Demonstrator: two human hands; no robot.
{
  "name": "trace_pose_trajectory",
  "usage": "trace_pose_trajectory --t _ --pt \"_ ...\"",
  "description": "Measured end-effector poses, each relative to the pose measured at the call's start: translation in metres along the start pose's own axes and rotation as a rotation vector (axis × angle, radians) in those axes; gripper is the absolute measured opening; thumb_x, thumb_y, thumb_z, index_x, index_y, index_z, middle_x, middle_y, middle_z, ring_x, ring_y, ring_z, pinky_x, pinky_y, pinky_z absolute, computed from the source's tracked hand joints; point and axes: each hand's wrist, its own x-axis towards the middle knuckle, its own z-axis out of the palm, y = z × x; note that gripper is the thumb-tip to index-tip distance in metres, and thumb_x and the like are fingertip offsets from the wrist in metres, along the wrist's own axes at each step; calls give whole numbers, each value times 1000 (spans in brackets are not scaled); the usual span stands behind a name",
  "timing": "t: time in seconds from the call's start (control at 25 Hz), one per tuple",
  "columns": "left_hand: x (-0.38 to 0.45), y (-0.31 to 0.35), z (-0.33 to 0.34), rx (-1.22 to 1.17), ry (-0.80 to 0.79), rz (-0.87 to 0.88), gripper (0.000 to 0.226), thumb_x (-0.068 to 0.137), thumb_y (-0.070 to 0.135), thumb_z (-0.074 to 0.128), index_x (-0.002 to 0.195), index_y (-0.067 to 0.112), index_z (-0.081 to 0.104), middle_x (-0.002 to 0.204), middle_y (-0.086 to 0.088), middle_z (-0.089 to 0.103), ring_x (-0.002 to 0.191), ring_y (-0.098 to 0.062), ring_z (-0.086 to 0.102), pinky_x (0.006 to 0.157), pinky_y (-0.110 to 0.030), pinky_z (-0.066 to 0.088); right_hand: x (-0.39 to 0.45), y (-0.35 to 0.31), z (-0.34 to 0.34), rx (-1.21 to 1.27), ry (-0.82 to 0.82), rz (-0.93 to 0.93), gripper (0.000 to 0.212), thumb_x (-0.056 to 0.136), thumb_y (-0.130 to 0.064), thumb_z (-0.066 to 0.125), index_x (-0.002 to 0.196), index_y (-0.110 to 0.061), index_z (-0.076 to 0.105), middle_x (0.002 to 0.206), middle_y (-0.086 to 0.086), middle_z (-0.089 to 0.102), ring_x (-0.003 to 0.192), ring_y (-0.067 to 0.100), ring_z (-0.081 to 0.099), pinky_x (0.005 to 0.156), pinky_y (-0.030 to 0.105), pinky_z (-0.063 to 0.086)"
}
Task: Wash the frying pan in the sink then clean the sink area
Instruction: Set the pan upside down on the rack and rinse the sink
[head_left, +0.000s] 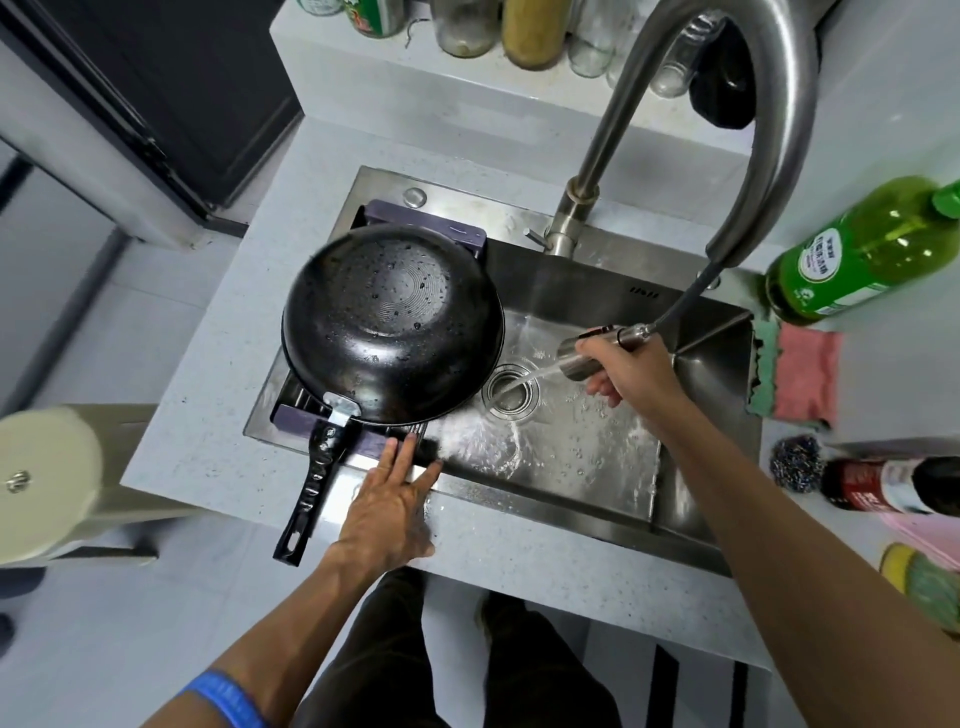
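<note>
Rinsing is the step we judge ourselves to be in: the sink (696, 364) takes the water while the pan (392, 322) sits washed and upside down on the purple rack (470, 236) across the sink's left end, its handle (311, 488) sticking out over the counter (208, 452) toward us. To do this well, we should sweep the spray along the near wall and the floor, driving foam toward the drain (506, 397) and keeping the stream low so it does not splash onto the counter. The faucet (769, 104) arches overhead, its hose pulled out.

Our right hand (631, 374) is wrapped around the sprayer (587, 356), fingers curled under it, aiming water down and left toward the drain and the near-left corner. Our left hand (389, 506) lies flat, fingers straight and held close together, tips resting on the near rim just beside the rack and gripping nothing. Foam (470, 436) gathers beside those fingertips.
</note>
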Motion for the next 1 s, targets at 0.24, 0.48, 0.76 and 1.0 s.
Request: trace_pose_trajectory --t 0.24,0.48,0.76,1.0 --pt "-1 0 -4 -7 -21 -4 112 75 54 72 155 32 -3 156 -8 -31 142 -28 -31 122 -45 5 2 1 0 -69 23 -23 15 82 -31 69 76 -18 73 66 0 75 50 11 65 44 24 47" --pt "-1 1 -6 18 -35 22 110 77 57 69 155 29 -3 163 -10 4 144 -27 -29 121 -44 5 0 -1 -2 -58 18 -39 12 84 -30 70 78 -19 73 67 -2 76 50 9 65 43 22 47" --pt "0 2 -4 48 -17 20 111 76 57 69 155 27 -2 161 -15 10 144 -29 -27 121 -46 6 -5 0 7 -43 17 -107 11 88 -26 70 78 -26 73 71 -7 76 55 5 68 44 14 46" --pt "-3 3 -7 15 -10 -3 111 75 55 71 155 31 -2 159 -11 -23 141 -28 -32 122 -42 2 33 -12 7 55 86 -221 35 90 -23 72 123 -26 63 88 -8 71 73 2 70 62 17 56"
